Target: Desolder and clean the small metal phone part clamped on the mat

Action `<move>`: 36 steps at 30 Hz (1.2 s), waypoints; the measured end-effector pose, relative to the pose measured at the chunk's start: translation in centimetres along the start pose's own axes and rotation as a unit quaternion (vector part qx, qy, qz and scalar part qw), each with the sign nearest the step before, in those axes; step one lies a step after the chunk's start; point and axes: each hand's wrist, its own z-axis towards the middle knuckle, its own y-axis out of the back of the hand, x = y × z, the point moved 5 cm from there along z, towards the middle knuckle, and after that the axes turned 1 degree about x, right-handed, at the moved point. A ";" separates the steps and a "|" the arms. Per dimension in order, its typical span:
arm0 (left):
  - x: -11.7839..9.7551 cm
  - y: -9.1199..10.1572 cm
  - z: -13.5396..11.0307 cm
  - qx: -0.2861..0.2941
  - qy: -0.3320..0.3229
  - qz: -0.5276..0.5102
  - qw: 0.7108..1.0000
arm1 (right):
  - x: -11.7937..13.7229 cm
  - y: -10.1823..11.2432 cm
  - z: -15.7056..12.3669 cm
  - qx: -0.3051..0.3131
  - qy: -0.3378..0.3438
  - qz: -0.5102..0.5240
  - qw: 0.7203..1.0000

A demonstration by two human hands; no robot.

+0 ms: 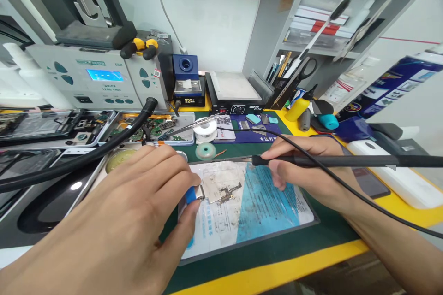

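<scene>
My left hand point(138, 207) pinches a small blue-ended holder point(189, 195) between thumb and fingers; most of it is hidden by the fingers. Beside its metal end, a small phone circuit board point(228, 193) lies on a stained blue-and-white work sheet point(270, 212). In my right hand point(294, 161) is a soldering iron point(332, 161), held level by its black grip. Its thin metal tip points left, above the sheet's far edge, near a roll of desoldering braid point(205, 151). The tip appears apart from the circuit board.
A thick black hose point(117, 147) crosses at left before a rework station point(104, 76). The iron's thin cable point(332, 168) loops over my right hand. Behind stand a parts tray point(188, 140), tweezers point(197, 123), a white spool point(206, 130), a heating plate point(238, 90) and a yellow bottle point(297, 107).
</scene>
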 end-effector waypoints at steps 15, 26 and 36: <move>0.3 -0.1 0.0 -0.007 0.007 -0.005 1.000 | -1.6 0.9 1.2 -0.015 -0.062 0.143 0.988; 0.1 -0.2 0.0 -0.006 0.007 -0.001 1.000 | -2.0 0.9 1.6 -0.005 -0.092 0.195 0.976; 0.1 0.0 0.0 0.003 0.008 -0.006 1.000 | -1.0 0.3 0.3 -0.014 -0.038 0.012 0.999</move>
